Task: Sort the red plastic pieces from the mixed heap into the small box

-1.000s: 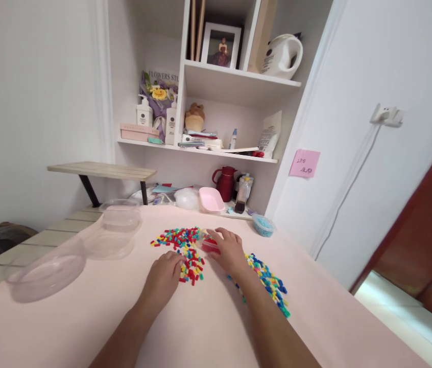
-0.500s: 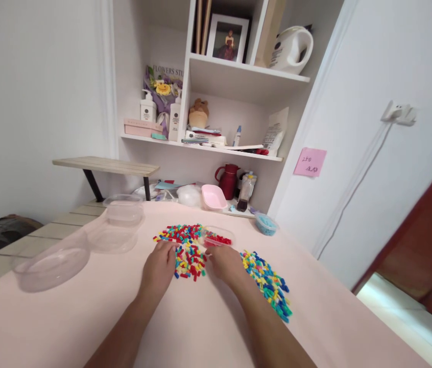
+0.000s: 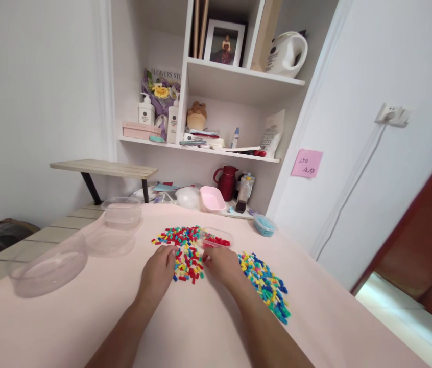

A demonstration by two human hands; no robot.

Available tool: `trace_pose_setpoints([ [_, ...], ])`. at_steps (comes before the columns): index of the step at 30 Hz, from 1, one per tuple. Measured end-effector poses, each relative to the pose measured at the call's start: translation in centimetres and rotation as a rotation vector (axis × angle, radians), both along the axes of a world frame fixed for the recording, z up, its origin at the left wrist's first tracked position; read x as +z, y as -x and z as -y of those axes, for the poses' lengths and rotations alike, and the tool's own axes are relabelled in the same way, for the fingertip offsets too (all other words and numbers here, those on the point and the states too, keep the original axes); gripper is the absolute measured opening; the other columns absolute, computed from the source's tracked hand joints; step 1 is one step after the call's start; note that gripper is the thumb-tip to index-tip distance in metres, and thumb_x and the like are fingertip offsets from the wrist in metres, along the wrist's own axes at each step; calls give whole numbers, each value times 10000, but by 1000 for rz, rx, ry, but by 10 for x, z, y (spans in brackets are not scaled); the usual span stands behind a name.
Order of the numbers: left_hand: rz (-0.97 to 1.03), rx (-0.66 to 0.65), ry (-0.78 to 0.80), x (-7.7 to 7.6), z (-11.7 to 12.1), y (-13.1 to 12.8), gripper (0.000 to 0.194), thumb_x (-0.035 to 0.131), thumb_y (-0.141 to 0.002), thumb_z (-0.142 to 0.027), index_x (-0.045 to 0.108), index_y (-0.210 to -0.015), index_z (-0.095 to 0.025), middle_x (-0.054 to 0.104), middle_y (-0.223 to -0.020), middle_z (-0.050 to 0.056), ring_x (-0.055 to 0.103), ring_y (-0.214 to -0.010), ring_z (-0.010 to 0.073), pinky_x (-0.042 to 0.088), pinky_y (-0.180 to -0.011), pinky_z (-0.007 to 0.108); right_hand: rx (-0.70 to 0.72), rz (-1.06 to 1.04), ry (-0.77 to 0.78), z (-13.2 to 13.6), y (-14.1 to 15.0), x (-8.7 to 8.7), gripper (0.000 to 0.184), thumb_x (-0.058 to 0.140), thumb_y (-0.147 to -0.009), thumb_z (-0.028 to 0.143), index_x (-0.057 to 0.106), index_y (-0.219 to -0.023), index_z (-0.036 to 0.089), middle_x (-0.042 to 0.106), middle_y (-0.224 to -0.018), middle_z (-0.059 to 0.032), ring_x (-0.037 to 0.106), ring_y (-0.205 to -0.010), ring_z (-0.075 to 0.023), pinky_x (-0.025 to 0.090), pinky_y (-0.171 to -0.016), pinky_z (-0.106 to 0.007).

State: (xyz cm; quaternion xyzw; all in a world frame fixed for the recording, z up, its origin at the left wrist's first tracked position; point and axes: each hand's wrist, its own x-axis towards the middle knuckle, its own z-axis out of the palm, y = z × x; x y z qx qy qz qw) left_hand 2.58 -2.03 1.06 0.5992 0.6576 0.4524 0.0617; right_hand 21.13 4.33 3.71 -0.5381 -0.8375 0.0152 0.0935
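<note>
Small coloured plastic pieces lie on the pink tabletop in a mixed pile [image 3: 189, 263], red, yellow, blue and green, between my two hands. My left hand [image 3: 158, 268] rests at the pile's left edge, its fingers curled inward; the fingertips are partly hidden. On the pile's other side my right hand [image 3: 221, 263] is closed in a pinch, and whatever is in it is too small or hidden to name. Just beyond it stands a clear plastic container [image 3: 221, 231] holding red pieces [image 3: 217, 240]. More mixed pieces [image 3: 180, 235] spread behind the near pile.
Right of my right arm lies a pile of blue, yellow and green pieces [image 3: 265, 283]. A tub with light-blue contents [image 3: 264, 225] stands at the back right. Clear containers [image 3: 49, 268] sit on the left. A pink tray [image 3: 212, 198], red jug [image 3: 226, 182] and bottle [image 3: 244, 195] are at the back.
The view has shifted slightly. My right hand's fingers have curled in a little more at the pile's edge; my left hand stays about where it was.
</note>
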Motion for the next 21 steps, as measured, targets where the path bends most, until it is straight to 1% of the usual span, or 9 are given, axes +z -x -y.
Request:
trace_pose_setpoints([
  [3, 1, 6, -2, 0, 0, 0, 314, 392, -892, -276, 702, -930, -245, 731, -1038, 46, 666, -978, 197, 494, -865, 327, 8, -33, -18, 1, -1, 0, 231, 550, -779, 162, 741, -872, 252, 747, -942, -66, 667, -910, -242, 419, -679, -284],
  [5, 1, 14, -3, 0, 0, 0, 308, 395, -888, -270, 700, -922, -244, 733, -1034, 45, 667, -976, 198, 494, -862, 325, 36, -117, -11, 1, -3, 0, 207, 556, -778, 174, 733, -851, 254, 746, -912, -42, 666, -873, -217, 410, -667, -266],
  [9, 7, 26, -2, -1, 0, 0, 309, 400, -886, -273, 700, -942, -231, 735, -1037, 53, 669, -977, 201, 499, -852, 319, 58, -446, -19, -4, -10, 3, 205, 521, -847, 286, 719, -892, 261, 719, -812, 0, 650, -743, -164, 410, -629, -234],
  [11, 10, 29, -2, -1, 0, 0, 315, 397, -889, -276, 701, -960, -230, 734, -1041, 53, 669, -977, 201, 499, -852, 318, 6, -620, -91, -10, -17, 4, 249, 488, -871, 334, 714, -943, 256, 705, -789, -2, 635, -706, -164, 425, -628, -242],
  [13, 15, 32, -3, -1, -1, 0, 324, 392, -892, -276, 702, -970, -230, 733, -1043, 53, 668, -979, 202, 500, -851, 320, -66, -736, -179, -17, -24, 5, 287, 474, -875, 376, 710, -978, 249, 694, -764, -8, 620, -684, -173, 442, -644, -260],
  [15, 19, 35, -6, -1, -1, 1, 326, 393, -892, -277, 705, -972, -232, 734, -1036, 52, 668, -975, 203, 503, -845, 321, -120, -785, -234, -22, -32, 5, 312, 472, -871, 400, 710, -996, 242, 685, -740, -11, 610, -667, -180, 454, -666, -277],
  [17, 22, 37, -8, -1, -1, 1, 324, 396, -889, -273, 707, -971, -233, 734, -1031, 52, 670, -970, 205, 505, -839, 325, -127, -799, -253, -26, -36, 3, 339, 467, -866, 402, 703, -1044, 237, 688, -762, -16, 608, -664, -182, 463, -678, -288],
  [19, 26, 38, -12, -1, -1, 1, 320, 401, -885, -268, 708, -966, -233, 734, -1028, 52, 670, -969, 207, 505, -841, 329, -95, -822, -252, -27, -36, 2, 379, 457, -865, 399, 680, -1119, 228, 692, -801, -22, 609, -653, -179, 469, -664, -288],
  [21, 30, 36, -16, -1, -1, 1, 315, 404, -882, -262, 709, -958, -233, 734, -1025, 51, 671, -965, 204, 504, -847, 329, -38, -851, -234, -25, -32, 0, 395, 441, -873, 396, 672, -1138, 216, 690, -806, -27, 606, -628, -173, 469, -632, -278],
])
